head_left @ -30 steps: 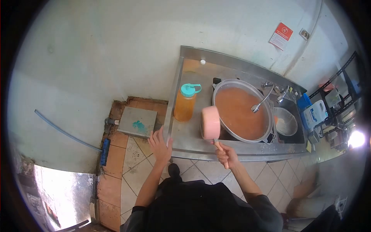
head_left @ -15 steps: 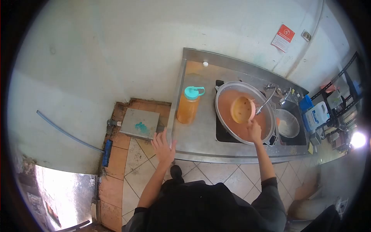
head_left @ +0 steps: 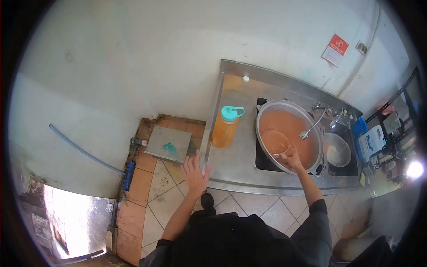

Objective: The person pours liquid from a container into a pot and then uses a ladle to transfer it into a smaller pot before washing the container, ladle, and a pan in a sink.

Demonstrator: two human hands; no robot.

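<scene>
My right hand (head_left: 292,161) is closed on the near side of a round, pinkish plastic dipper (head_left: 276,143), which sits low in the orange-brown liquid (head_left: 289,122). That liquid fills a large oval metal pot (head_left: 318,133) set over the sink opening. A tap spout (head_left: 305,133) reaches over the pot. At the counter's left front corner, my left hand (head_left: 194,174) has its fingers spread and holds nothing. Behind that hand stands a bottle (head_left: 224,132) of amber liquid with a turquoise lid.
The steel counter (head_left: 238,164) runs along the wall. To the pot's right, a metal bowl (head_left: 338,151) lies in a second basin, beside a white jug (head_left: 372,137) and a blue cup (head_left: 359,127). A metal box (head_left: 169,142) and a blue-headed brush (head_left: 129,175) are at left.
The dipper has gone from above the liquid down into it, nearer the pot's front side, with my right hand following. The whole view has shifted slightly; my left hand stays spread.
</scene>
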